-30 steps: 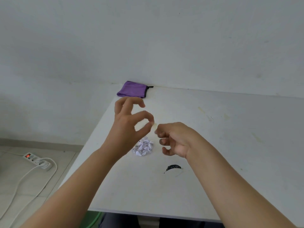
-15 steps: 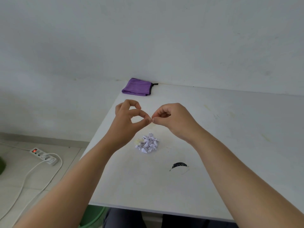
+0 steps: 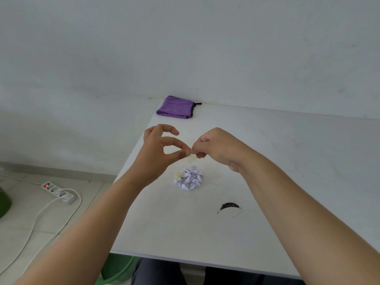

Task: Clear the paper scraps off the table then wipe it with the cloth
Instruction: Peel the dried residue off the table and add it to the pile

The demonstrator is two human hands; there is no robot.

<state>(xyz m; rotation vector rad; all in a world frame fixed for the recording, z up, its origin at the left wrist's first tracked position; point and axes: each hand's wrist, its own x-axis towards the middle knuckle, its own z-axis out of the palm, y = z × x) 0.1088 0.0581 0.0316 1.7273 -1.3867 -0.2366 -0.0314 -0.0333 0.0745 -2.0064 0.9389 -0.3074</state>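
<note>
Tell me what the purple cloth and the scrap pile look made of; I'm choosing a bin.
The purple cloth looks like soft matte fabric, maybe microfibre: folded, with a dark trimmed edge. The scrap pile looks like thin white paper, matte, with sharp creases and torn edges. Neither can be confirmed by sight.

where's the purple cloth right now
In the head view, the purple cloth lies folded at the table's far left corner against the wall, beyond both hands and the paper scrap pile.

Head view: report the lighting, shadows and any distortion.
Head view: soft, even light, no glare; only faint shadow around the paper scraps; wide-angle bending curves the table edges; the scrap pinched between left hand and right hand is too small to resolve.
</note>
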